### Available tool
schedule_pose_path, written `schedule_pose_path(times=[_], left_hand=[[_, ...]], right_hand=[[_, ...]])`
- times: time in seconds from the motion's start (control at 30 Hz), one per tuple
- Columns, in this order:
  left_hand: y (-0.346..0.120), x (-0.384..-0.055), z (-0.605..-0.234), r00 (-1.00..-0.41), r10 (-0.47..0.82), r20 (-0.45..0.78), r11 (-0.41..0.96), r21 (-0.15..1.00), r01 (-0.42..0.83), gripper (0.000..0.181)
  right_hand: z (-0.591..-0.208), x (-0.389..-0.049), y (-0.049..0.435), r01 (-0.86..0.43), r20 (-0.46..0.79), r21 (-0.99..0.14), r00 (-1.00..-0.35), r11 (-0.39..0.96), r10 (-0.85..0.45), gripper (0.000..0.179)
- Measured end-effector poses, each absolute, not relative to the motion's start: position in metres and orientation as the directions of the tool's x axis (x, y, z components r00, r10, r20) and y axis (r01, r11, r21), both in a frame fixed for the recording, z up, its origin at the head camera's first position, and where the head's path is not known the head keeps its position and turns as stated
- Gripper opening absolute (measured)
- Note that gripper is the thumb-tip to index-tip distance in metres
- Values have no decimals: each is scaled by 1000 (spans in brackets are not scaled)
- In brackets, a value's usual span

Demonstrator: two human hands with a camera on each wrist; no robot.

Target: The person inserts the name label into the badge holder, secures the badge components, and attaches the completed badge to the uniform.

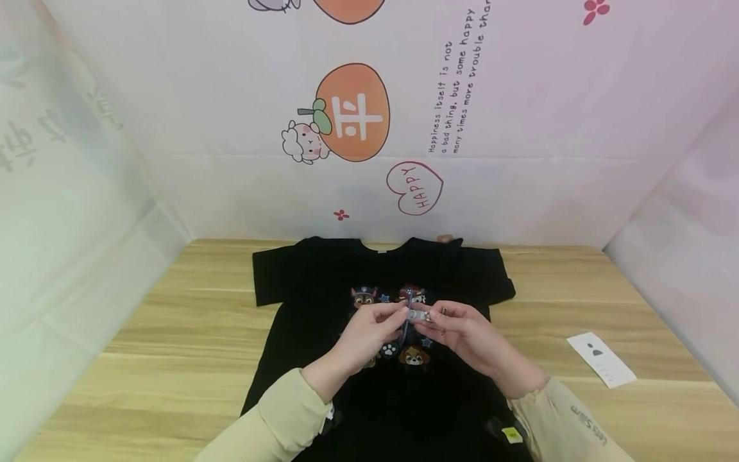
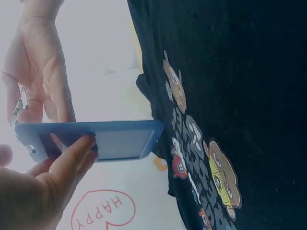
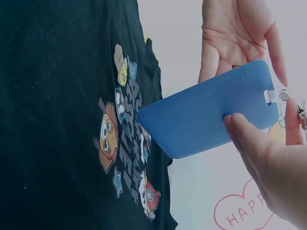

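Above the black T-shirt (image 1: 404, 410), I have the left hand (image 1: 369, 332) pinching the blue card holder (image 3: 192, 112) and the right hand (image 1: 470, 335) its metal clip (image 2: 19, 105), presumably for steadiness.

Draped booth (image 1: 75, 212), printed sheets (image 1: 519, 128), wood-grain table (image 1: 173, 359)

blue rectangular holder (image 3: 194, 112): smooth plastic | silver clip (image 3: 302, 114) on holder: metal, shines | black T-shirt (image 1: 383, 404) beneath holder: matt cloth
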State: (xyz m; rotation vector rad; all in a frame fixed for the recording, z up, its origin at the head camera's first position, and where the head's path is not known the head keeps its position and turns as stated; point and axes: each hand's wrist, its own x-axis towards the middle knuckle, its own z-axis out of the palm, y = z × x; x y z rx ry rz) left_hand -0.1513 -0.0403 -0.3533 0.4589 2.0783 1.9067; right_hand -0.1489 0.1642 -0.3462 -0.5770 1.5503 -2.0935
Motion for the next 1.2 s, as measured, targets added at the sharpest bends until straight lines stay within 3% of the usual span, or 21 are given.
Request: schedule_pose_path(times=[0.27, 0.67, 1.2], left_hand=[[-41, -151, -359, -921, 380, 91, 108, 984, 141, 44], [-45, -150, -360, -921, 370, 124, 198, 958, 208, 44], [-49, -152, -362, -840, 464, 280, 321, 831, 454, 36]], right_hand=[[-348, -148, 157, 103, 81, -960, -790, -262, -608, 24], [-354, -145, 150, 89, 56, -976, -777, -198, -627, 20], [-356, -142, 153, 48, 84, -983, -741, -177, -666, 30]])
